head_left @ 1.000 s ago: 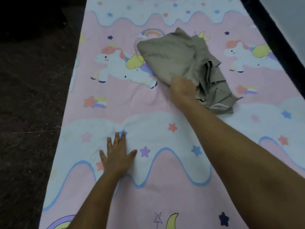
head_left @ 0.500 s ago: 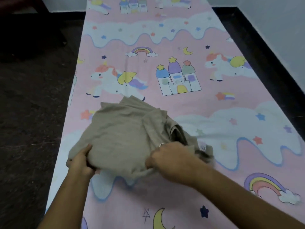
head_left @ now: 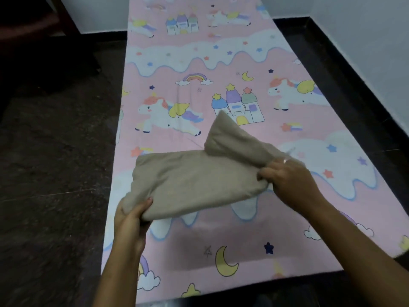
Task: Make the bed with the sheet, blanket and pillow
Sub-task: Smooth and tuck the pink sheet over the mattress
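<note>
A pink sheet (head_left: 221,63) printed with unicorns, castles and clouds lies spread flat over the narrow mattress on the floor. A folded beige blanket (head_left: 194,180) hangs just above the near half of the sheet, one corner sticking up toward the castle print. My left hand (head_left: 130,218) grips the blanket's near left corner, thumb on top. My right hand (head_left: 287,180), a ring on one finger, grips its right edge. No pillow is in view.
Dark stone floor (head_left: 55,173) runs along the left of the mattress. A white wall (head_left: 365,41) with a black skirting stands close on the right and behind the far end. Dark furniture (head_left: 33,29) sits at the far left.
The blanket was drawn from the middle of the sheet toward me. My left hand left the sheet and took its left corner. Both hands now hold it lifted and stretched wider.
</note>
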